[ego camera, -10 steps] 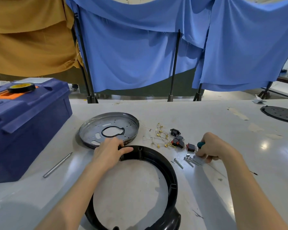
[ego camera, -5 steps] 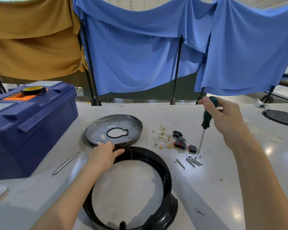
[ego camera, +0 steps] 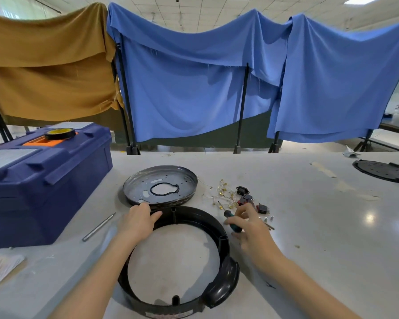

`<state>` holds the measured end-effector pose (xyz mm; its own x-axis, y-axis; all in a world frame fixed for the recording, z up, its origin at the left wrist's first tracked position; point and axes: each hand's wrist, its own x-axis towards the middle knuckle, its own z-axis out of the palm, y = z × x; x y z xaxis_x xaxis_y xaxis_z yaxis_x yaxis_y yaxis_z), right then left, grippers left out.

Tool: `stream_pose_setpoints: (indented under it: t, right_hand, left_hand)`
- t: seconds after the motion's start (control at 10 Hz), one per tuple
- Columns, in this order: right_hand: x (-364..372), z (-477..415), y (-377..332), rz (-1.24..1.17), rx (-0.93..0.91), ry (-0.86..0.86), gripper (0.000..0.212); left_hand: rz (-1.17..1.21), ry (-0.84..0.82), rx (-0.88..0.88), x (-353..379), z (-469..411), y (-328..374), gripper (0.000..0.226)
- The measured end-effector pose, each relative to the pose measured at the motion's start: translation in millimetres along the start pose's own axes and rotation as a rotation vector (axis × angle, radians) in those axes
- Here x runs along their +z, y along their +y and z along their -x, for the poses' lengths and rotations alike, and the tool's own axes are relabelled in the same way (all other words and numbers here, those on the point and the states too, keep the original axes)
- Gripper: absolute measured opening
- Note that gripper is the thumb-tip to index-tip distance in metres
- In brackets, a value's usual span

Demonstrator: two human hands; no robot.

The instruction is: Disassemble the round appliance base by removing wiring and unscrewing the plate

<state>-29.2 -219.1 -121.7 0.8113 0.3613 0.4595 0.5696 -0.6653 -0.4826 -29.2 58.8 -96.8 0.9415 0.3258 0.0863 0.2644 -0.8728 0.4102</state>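
Note:
A black plastic ring base (ego camera: 221, 240) lies on the white table in front of me. My left hand (ego camera: 139, 221) rests on its far left rim with fingers loosely spread. Behind it sits a round metal plate (ego camera: 161, 180) with a central hole. My right hand (ego camera: 251, 226) is low over the table just right of the ring and holds a teal-handled screwdriver (ego camera: 232, 223) loosely in its fingers. Loose wires with brass terminals (ego camera: 224, 193), black and red switches (ego camera: 245, 196) and several screws (ego camera: 268, 219) lie beyond the right hand.
A dark blue toolbox (ego camera: 44, 180) with a tape roll on top stands at the left. A metal rod (ego camera: 99, 226) lies beside it. A black round part (ego camera: 382, 171) sits at the far right. Blue and mustard cloths hang behind the table.
My right hand lifted the screwdriver up off the table, then brought it back down close to the ring's right side. The left hand stayed on the ring's rim.

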Motion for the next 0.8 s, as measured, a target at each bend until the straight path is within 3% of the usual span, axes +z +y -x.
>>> stream_pose_setpoints:
  t: [0.1, 0.3, 0.4, 0.6, 0.8]
  right_hand:
    - [6.1, 4.7, 3.1, 0.106, -0.02, -0.072, 0.03]
    - [6.0, 5.1, 7.9, 0.147, 0.041, -0.011, 0.026]
    - [5.8, 5.7, 8.1, 0.112, 0.06, 0.045, 0.026]
    - [4.1, 3.6, 8.4, 0.006, 0.155, 0.198, 0.021]
    - [-49.1, -4.7, -22.6, -0.284, 0.203, 0.461, 0.027]
  left_hand:
    - [0.038, 0.027, -0.038, 1.5, 1.6, 0.6, 0.035]
    - [0.18, 0.037, -0.096, 3.0, 1.8, 1.0, 0.026]
    - [0.393, 0.043, -0.155, -1.0, -0.4, -2.7, 0.018]
    - [0.753, 0.079, -0.232, -8.0, 6.9, -34.4, 0.028]
    - [0.878, 0.364, -0.327, 12.0, 28.4, -78.1, 0.036]
